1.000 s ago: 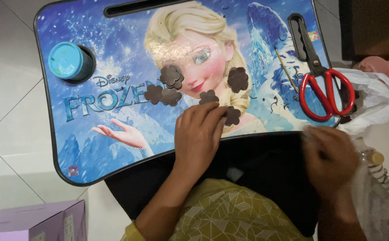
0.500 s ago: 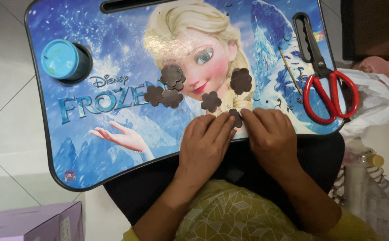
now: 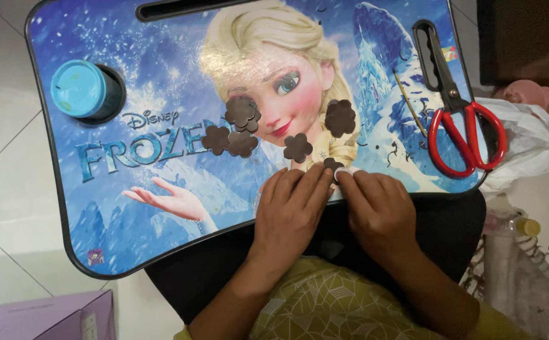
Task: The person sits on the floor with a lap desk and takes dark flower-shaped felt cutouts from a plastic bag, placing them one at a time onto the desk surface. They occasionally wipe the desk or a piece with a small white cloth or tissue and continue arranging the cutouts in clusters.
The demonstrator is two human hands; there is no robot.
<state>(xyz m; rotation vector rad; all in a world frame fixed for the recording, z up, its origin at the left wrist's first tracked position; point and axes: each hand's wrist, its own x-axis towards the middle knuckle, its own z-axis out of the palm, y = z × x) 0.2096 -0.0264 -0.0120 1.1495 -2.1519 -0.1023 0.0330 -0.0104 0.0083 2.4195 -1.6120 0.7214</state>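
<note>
Two bare hands meet at the near edge of a lap tray. The left hand lies flat, palm down, fingers together and stretched toward the far side; the right hand sits just beside it, fingers curled inward so the fingertips of both hands come together. Pinched between those fingertips is a small brown flower-shaped cutout, only its upper edge showing, with a sliver of something white against it that is too small to make out. The cutout lies directly ahead of the hands, at their fingertips, and the two hands look equally close to it; how firmly either one grips it cannot be told. Farther out on the tray, more brown flower cutouts are scattered to the left and beyond, one larger flower lying straight past the fingertips. The tray is blue with a printed cartoon picture and a dark rim. At its far left corner a round turquoise tub sits in a cup recess. On the right, red-handled scissors lie with their blades pointing away, a thin stick beside them, and tiny dark paper scraps around. A white plastic bag rests off the right edge, and a purple box sits on the pale tiled floor at lower left.
</note>
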